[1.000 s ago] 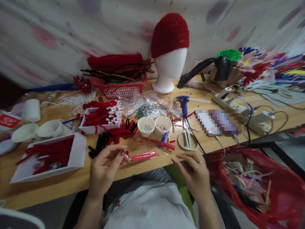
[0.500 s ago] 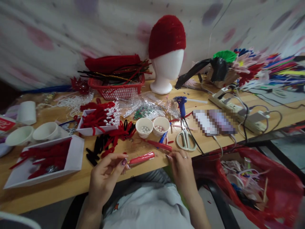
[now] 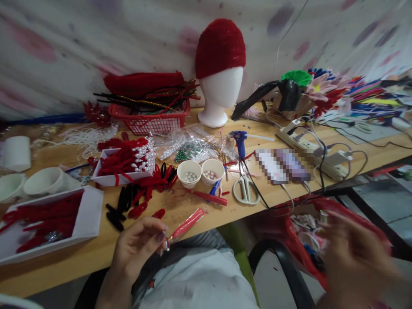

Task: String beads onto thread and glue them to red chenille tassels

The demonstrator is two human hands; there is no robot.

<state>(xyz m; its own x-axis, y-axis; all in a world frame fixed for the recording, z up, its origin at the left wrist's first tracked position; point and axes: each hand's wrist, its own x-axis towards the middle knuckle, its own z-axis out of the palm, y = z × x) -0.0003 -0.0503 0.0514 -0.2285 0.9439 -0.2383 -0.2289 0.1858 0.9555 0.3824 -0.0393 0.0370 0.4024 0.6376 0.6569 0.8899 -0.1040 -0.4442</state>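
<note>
My left hand is closed, thumb and fingers pinching one end of a slim red piece with a shiny, clear plastic-like surface. It points up and to the right, over the table's front edge. My right hand is out to the right, in front of the red waste bag; motion smears its fingers, so I cannot see whether it holds anything. A similar slim red piece lies on the table beside a blue pen. Scissors with pale handles lie to its right.
Two paper cups hold beads. A blue glue gun stands behind the scissors. White boxes hold red fuzzy pieces at left. Behind are a red basket and a white mannequin head. A power strip with cables lies right.
My right hand has moved from the table edge far right, to the waste bag. My left hand keeps hold of the red piece, which now tilts more upward. The view has shifted slightly right.
</note>
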